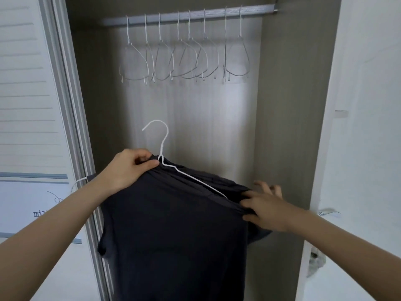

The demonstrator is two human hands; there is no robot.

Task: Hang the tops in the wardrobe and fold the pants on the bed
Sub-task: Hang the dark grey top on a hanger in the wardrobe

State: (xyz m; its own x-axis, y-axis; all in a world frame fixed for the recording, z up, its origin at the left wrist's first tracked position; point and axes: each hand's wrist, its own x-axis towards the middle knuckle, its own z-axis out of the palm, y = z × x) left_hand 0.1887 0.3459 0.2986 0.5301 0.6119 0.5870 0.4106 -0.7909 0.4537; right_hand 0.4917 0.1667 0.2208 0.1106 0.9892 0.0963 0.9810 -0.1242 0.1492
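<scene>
An open wardrobe point(288, 105) with grey-brown walls stands ahead of both hands, its rail point(188, 15) high above them carrying a row of empty white wire hangers point(184, 59). The left hand point(128, 168) pinches the dark top point(173, 231) at its collar beside a white hanger point(161, 144). The right hand point(264, 208) grips the top's shoulder, fingers partly spread. White slatted door point(28, 94) left of the left hand.
</scene>
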